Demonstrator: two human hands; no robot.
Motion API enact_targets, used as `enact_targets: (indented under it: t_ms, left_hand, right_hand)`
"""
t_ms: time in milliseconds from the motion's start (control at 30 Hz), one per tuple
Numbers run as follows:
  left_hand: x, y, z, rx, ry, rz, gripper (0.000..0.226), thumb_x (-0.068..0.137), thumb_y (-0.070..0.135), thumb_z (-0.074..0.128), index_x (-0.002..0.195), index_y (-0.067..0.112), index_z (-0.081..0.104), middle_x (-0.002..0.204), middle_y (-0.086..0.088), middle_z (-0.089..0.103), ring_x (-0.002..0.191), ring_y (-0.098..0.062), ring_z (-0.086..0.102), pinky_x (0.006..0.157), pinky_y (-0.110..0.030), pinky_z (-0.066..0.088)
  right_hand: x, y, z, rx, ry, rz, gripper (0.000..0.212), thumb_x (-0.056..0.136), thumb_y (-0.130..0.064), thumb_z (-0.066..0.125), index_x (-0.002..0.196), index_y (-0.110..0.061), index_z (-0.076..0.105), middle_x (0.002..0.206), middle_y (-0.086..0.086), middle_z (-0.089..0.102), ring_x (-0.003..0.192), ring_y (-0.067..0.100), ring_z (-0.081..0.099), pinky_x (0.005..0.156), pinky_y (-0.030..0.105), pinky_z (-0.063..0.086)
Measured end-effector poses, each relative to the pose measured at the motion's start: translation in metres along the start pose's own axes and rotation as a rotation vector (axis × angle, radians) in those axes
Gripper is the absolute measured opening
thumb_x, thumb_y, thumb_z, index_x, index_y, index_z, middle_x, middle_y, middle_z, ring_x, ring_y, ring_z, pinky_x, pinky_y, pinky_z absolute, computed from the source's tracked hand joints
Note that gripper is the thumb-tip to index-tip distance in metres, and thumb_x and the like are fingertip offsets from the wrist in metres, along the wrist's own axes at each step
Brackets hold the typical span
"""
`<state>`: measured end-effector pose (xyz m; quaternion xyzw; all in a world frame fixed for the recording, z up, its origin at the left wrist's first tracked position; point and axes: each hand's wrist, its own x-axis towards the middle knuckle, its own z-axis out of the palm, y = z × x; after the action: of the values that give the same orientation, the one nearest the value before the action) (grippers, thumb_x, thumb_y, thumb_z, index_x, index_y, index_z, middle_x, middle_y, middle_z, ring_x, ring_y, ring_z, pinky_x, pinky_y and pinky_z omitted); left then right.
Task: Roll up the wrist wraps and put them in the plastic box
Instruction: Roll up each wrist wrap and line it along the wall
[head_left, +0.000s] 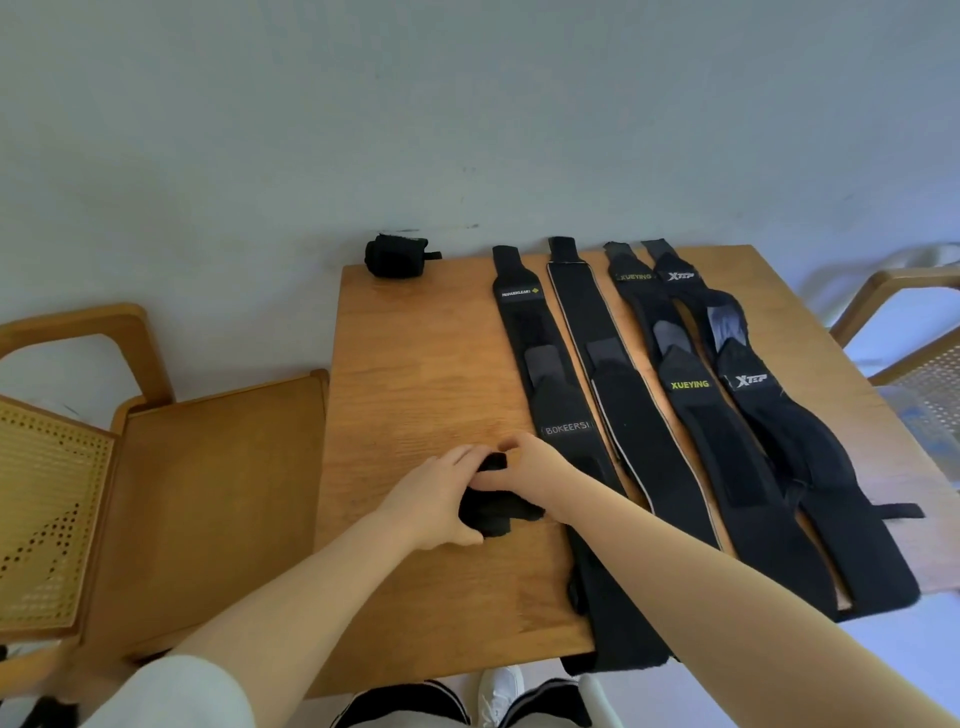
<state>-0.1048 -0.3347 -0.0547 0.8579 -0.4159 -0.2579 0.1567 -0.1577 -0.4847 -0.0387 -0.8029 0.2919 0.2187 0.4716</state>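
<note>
Half-rolled wrap (493, 512): much of it covered by the left hand (441, 499) and right hand (535, 467); fingertips of both tucked out of sight behind the cloth, so the grip cannot be read in detail. Right forearm crosses the strap marked BOKEERSI (569, 415), hiding its middle stretch near the table's front edge. Strap ends overhang the table (415, 364) at the front edge; what lies under them is hidden. Small print on the label (517, 292) at the far edge too small to read. Chair on the right (904, 332) cut off by the frame edge. Shoe (498, 691) partly hidden under the table's front edge.
</note>
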Motion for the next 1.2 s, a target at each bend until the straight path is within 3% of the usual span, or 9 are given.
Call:
enact_targets:
  t_ms: [133,200,400,567,700,800,967,1100,1200]
  left_hand:
    - [-0.008,-0.012,0.001,-0.120,0.014,-0.073,0.105,0.072,0.036,0.079,0.151,0.026,0.011,0.156,0.010,0.015,0.135,-0.014,0.033,0.105,-0.028,0.036]
    - [-0.009,-0.015,0.000,-0.172,0.011,-0.110,0.107,0.071,0.037,0.080,0.151,0.025,0.010,0.155,0.010,0.015,0.136,-0.015,0.030,0.106,-0.028,0.034]
    - [-0.009,-0.007,0.000,-0.112,0.024,-0.127,0.107,0.072,0.036,0.080,0.151,0.024,0.009,0.156,0.010,0.013,0.135,-0.016,0.032,0.107,-0.030,0.037]
    - [-0.012,-0.006,0.002,-0.131,0.063,-0.162,0.107,0.072,0.036,0.079,0.152,0.023,0.009,0.157,0.009,0.013,0.137,-0.016,0.030,0.108,-0.030,0.034]
    - [-0.016,-0.010,0.003,-0.204,0.076,-0.190,0.105,0.070,0.035,0.080,0.151,0.026,0.013,0.155,0.010,0.019,0.136,-0.014,0.031,0.109,-0.030,0.033]
    - [-0.017,-0.009,0.002,-0.252,0.079,-0.181,0.101,0.071,0.031,0.081,0.150,0.027,0.018,0.152,0.010,0.024,0.134,-0.013,0.033,0.109,-0.030,0.033]
    - [-0.020,-0.009,0.005,-0.334,0.099,-0.187,0.095,0.069,0.026,0.082,0.146,0.028,0.026,0.141,0.012,0.035,0.124,-0.013,0.042,0.104,-0.031,0.040]
    - [-0.030,-0.015,0.007,-0.528,0.137,-0.275,0.099,0.068,0.024,0.084,0.146,0.032,0.024,0.140,0.016,0.034,0.126,-0.009,0.039,0.106,-0.031,0.037]
    - [-0.035,-0.010,0.000,-0.698,0.145,-0.270,0.101,0.067,0.024,0.085,0.145,0.039,0.023,0.140,0.018,0.032,0.126,-0.009,0.043,0.103,-0.032,0.042]
  right_hand:
    - [-0.012,0.020,-0.016,0.171,-0.049,0.079,0.030,0.081,-0.018,0.075,0.106,-0.011,0.059,0.087,0.003,0.061,0.069,0.009,0.058,0.060,0.019,0.050]
    - [-0.016,0.033,-0.017,0.225,-0.086,0.077,0.024,0.084,-0.017,0.072,0.105,-0.009,0.061,0.080,0.003,0.059,0.064,0.009,0.053,0.059,0.019,0.047]
    - [-0.017,0.024,-0.003,0.291,-0.073,0.021,0.042,0.087,-0.041,0.064,0.122,-0.022,0.051,0.113,0.000,0.060,0.100,0.012,0.061,0.081,0.025,0.052]
    - [-0.015,0.017,0.005,0.183,-0.121,0.044,0.026,0.088,-0.024,0.066,0.109,-0.010,0.060,0.090,0.006,0.063,0.071,0.010,0.057,0.061,0.018,0.048]
    - [-0.020,0.011,-0.009,0.175,-0.123,-0.075,0.008,0.089,-0.018,0.064,0.095,-0.014,0.063,0.086,0.002,0.063,0.077,0.010,0.058,0.068,0.020,0.049]
    - [-0.015,0.012,-0.020,0.139,-0.124,-0.079,0.016,0.088,-0.017,0.065,0.101,-0.008,0.063,0.086,0.003,0.064,0.074,0.009,0.058,0.071,0.022,0.049]
    - [0.000,0.030,-0.007,0.333,-0.160,0.114,0.016,0.089,-0.018,0.066,0.103,-0.012,0.064,0.096,0.005,0.066,0.080,0.011,0.063,0.082,0.026,0.054]
    - [0.006,0.029,0.006,0.408,-0.168,0.076,0.015,0.089,-0.022,0.065,0.103,-0.016,0.066,0.108,0.005,0.067,0.105,0.019,0.062,0.098,0.037,0.049]
    - [0.005,0.030,-0.001,0.672,-0.296,0.066,0.029,0.089,-0.018,0.065,0.116,-0.008,0.061,0.116,0.011,0.065,0.108,0.024,0.062,0.093,0.040,0.052]
